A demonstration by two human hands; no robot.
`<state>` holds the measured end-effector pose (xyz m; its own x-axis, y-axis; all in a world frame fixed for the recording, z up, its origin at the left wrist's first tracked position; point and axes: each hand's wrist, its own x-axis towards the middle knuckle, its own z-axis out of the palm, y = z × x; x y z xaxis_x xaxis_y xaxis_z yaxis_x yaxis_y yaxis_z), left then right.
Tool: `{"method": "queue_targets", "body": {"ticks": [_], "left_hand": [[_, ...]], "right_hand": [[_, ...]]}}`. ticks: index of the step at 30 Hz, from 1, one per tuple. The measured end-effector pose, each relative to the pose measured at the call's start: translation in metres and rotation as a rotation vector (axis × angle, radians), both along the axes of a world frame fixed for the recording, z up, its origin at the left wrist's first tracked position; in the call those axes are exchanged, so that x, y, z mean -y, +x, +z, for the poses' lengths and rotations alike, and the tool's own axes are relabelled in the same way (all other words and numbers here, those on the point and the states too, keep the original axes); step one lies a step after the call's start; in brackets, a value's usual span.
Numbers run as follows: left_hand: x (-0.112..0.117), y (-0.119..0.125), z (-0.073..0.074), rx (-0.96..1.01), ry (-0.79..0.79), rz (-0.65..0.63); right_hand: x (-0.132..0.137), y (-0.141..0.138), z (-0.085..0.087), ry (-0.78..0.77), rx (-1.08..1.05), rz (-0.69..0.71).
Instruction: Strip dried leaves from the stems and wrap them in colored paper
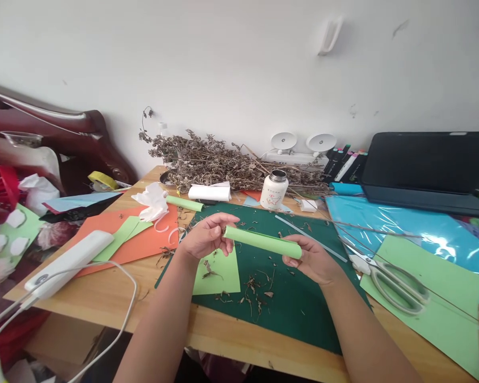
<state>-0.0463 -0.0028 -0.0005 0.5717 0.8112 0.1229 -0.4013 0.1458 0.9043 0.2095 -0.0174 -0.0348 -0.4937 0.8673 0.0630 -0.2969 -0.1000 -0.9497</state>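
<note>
A rolled tube of light green paper [263, 242] is held above the dark green cutting mat [303, 298]. My right hand [313, 260] grips its right end between thumb and fingers. At the tube's left end, my left hand [209, 236] has its fingers apart and curved; whether it touches the paper I cannot tell. Below my left hand, a flat light green sheet [223, 279] lies on the mat with dried leaf bits [255, 298] on and beside it. Another green paper roll [184, 203] rests at the mat's far left edge.
Scissors [398, 284] lie on green paper [442, 319] at right, near a tablet [426, 165]. Behind stand a white bottle [274, 191] and dried plants [215, 159]. At left are orange paper [143, 244], crumpled tissue [150, 201] and a corded white power strip [69, 263].
</note>
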Motion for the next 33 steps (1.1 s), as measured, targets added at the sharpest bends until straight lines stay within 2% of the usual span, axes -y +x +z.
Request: {"method": "queue_targets", "body": {"ticks": [11, 21, 29, 33], "left_hand": [[0.005, -0.001, 0.005, -0.072, 0.040, -0.033], [0.005, 0.003, 0.004, -0.096, -0.006, 0.029], [0.008, 0.009, 0.005, 0.009, -0.068, -0.033], [0.006, 0.005, 0.004, 0.081, -0.051, -0.138]], "right_hand": [[-0.002, -0.005, -0.006, -0.023, 0.008, -0.083], [-0.004, -0.004, -0.005, -0.027, -0.080, -0.097], [-0.006, -0.005, -0.005, -0.063, -0.148, -0.096], [-0.005, -0.007, -0.006, -0.096, -0.181, -0.072]]}}
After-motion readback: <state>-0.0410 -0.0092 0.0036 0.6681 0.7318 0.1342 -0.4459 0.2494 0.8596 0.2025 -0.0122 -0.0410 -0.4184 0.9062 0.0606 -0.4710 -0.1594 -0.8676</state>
